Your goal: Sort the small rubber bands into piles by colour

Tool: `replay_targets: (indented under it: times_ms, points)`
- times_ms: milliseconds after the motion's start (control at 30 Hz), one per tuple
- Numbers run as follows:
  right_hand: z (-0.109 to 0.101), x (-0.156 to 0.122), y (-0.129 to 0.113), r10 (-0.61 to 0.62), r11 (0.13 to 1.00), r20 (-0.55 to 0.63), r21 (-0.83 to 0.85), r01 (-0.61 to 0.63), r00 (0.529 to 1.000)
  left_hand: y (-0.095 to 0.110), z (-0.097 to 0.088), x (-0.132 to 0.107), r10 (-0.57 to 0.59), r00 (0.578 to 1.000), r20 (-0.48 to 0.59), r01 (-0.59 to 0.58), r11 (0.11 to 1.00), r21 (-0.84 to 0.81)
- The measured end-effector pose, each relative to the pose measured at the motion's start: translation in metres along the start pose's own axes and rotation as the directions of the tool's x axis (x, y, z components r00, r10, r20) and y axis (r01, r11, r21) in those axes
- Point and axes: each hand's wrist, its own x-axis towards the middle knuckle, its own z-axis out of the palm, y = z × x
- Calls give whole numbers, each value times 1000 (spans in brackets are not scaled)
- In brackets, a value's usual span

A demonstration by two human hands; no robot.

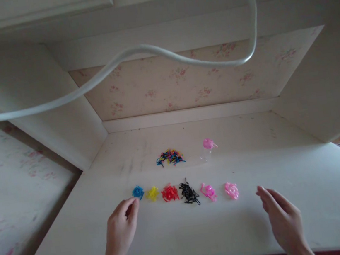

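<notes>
left hand (120, 225), lower left, grip narrow, just beside blue pile (137, 192); right hand (283, 215), lower right, grip likewise narrow. anything pinched: cannot tell. mixed-colour pile (170, 157) below frame centre, on bench (203, 234).

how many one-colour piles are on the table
6, left to right in one row: blue pile, yellow pile, red pile, black pile, bright pink pile, pale pink pile. The multicoloured pile behind isn't counted. None seems hidden.

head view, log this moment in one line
left hand: near blue pile; right hand: nearest rightmost pile; mixed pile: behind red pile; pink-lidded container: on table
</notes>
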Motion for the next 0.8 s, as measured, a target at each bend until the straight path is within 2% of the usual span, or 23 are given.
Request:
replay_targets:
  times_ms: [100,167,233,300,400,600,800]
  points:
    - [-8,-25,12,138,990,-32,17,-138,990,33,-4,25,79,995,62,-76,995,-57]
    - [-8,-34,13,170,985,-54,-30,-172,984,54,1,45,138,976,169,-135,990,-31]
    - [-7,-36,9,154,984,-27,-91,-156,988,70,13,63,166,941,295,-199,976,86]
    - [-5,-33,2,97,985,51,-149,-88,994,78,28,79,157,930,331,-210,969,131]
    - [-4,-30,-6,2,976,157,-213,32,988,79,49,96,96,935,341,-172,964,203]
    - [0,-31,-12,-44,955,178,-280,93,983,74,71,118,-60,950,308,-57,933,356]
    - [3,-30,-7,-52,941,243,-314,129,969,80,78,120,-50,952,302,-68,927,370]
